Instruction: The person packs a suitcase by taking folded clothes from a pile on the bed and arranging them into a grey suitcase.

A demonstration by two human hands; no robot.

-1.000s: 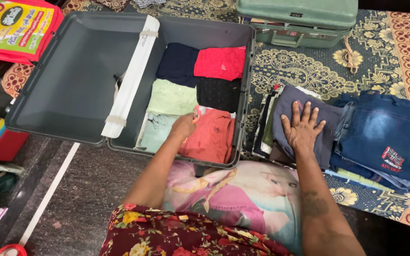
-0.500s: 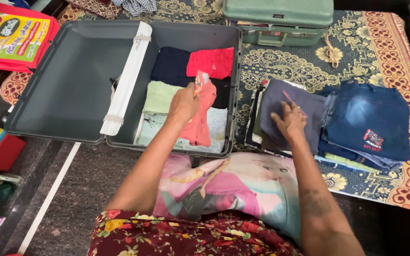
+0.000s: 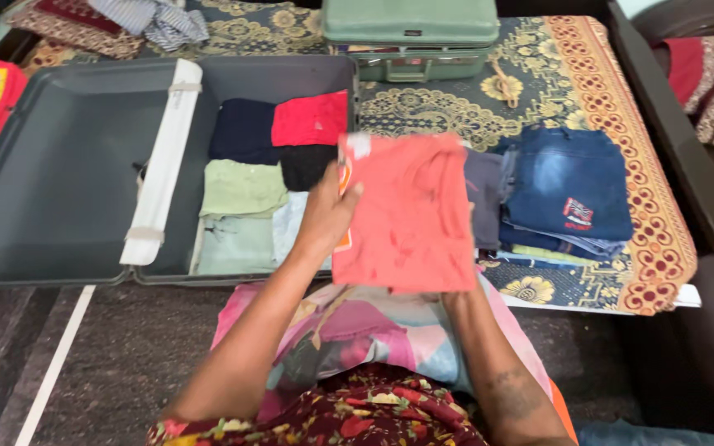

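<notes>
Both hands hold up a coral folded shirt (image 3: 406, 219): left hand (image 3: 328, 216) pinches its left edge, right hand hidden behind it, grip unclear, above the open grey suitcase's (image 3: 59, 165) near-right corner.

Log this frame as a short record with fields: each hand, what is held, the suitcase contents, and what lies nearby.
left hand: grips the left edge of the coral shirt, thumb in front
right hand: hidden behind the shirt, seems to support it from below
coral shirt: folded, held up above the lap
open suitcase: grey, lid flat to the left; folded navy, red, black and pale green clothes in the right half
jeans stack: folded, on the patterned cloth
green case: closed, at the far edge
</notes>
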